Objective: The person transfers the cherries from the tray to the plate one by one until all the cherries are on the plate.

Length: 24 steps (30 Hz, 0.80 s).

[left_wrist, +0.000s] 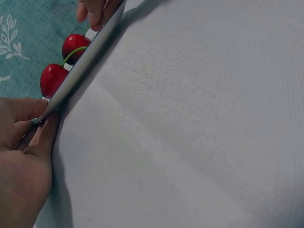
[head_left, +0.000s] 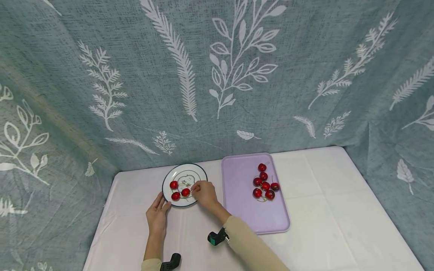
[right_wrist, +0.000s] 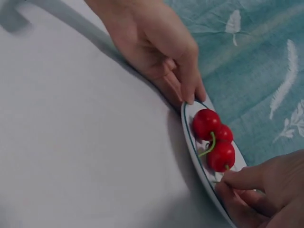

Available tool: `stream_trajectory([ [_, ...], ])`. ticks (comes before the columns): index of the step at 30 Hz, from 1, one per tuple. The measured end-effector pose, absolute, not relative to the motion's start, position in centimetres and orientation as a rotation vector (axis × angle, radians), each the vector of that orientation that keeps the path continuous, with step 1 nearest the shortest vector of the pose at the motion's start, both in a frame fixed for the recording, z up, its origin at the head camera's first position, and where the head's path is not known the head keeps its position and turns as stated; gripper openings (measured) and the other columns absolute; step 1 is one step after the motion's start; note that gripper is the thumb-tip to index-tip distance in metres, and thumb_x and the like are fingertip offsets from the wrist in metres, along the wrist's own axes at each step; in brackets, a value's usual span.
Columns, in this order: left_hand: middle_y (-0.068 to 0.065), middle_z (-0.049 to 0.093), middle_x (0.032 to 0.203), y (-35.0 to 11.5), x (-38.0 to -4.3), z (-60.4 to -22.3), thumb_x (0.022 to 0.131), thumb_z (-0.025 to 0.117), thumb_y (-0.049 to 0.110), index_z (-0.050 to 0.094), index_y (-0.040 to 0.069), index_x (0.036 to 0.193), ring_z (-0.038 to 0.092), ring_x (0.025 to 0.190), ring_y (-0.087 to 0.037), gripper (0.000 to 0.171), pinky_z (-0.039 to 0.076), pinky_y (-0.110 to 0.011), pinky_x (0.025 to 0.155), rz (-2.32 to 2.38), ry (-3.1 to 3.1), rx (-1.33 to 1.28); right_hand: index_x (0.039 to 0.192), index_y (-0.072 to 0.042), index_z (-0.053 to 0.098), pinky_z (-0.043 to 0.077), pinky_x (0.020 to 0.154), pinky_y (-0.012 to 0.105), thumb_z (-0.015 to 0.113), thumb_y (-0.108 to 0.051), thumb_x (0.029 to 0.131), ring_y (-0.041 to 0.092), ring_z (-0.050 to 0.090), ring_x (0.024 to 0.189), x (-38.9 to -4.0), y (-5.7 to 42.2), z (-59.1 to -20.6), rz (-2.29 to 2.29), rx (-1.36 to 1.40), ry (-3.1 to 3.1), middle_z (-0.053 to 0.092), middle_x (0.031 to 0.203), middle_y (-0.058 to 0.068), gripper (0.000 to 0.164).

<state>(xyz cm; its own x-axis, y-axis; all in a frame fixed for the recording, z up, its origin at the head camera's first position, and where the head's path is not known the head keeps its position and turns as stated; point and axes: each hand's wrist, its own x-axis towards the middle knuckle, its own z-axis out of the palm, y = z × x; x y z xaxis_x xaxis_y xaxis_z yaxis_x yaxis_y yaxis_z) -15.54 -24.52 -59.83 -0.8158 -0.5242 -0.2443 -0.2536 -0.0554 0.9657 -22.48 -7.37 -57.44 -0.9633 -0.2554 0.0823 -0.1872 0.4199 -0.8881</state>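
My left hand (head_left: 157, 217) grips the near left rim of a round white plate (head_left: 175, 174) with a dark edge line; in the left wrist view the thumb lies over the rim, the fingers beneath it. Three red cherries are on the plate. One cherry (head_left: 173, 184) lies farther back and another cherry (head_left: 175, 196) close to the left thumb. At the plate's right side my right hand (head_left: 205, 193) pinches the stem of the third cherry (right_wrist: 221, 156) between thumb and forefinger. That cherry is low over the plate, beside the other two.
A lilac rectangular tray (head_left: 239, 207) stands right of the plate, with several darker red cherries (head_left: 265, 186) grouped on its right half. White cloth (head_left: 315, 210) covers the table, and a patterned teal curtain (head_left: 203, 143) hangs behind it.
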Motion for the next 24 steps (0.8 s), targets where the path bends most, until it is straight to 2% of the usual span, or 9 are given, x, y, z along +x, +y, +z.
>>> stream_trajectory([
  [13,-0.017,0.04,0.151,-24.46,-15.52,-60.39,0.093,0.058,0.0,0.038,0.003,0.149,0.039,0.139,-0.027,0.06,0.042,-0.021,0.104,-1.953,-2.036,0.835,0.086,-0.002,0.077,0.048,0.058,0.011,0.07,0.0,0.084,0.004,0.06,0.067,-22.37,-7.75,-57.42,-1.392,-0.6,2.662,0.072,0.074,0.002,0.007],
  [24,-0.014,0.04,0.152,-24.44,-15.37,-60.42,0.092,0.058,-0.002,0.036,0.002,0.15,0.039,0.14,-0.025,0.062,0.043,-0.018,0.102,-1.955,-2.037,0.816,0.092,-0.002,0.078,0.048,0.059,0.012,0.071,-0.003,0.084,0.006,0.062,0.07,-22.15,-7.57,-57.3,-1.347,-0.627,2.668,0.074,0.08,0.004,0.01],
])
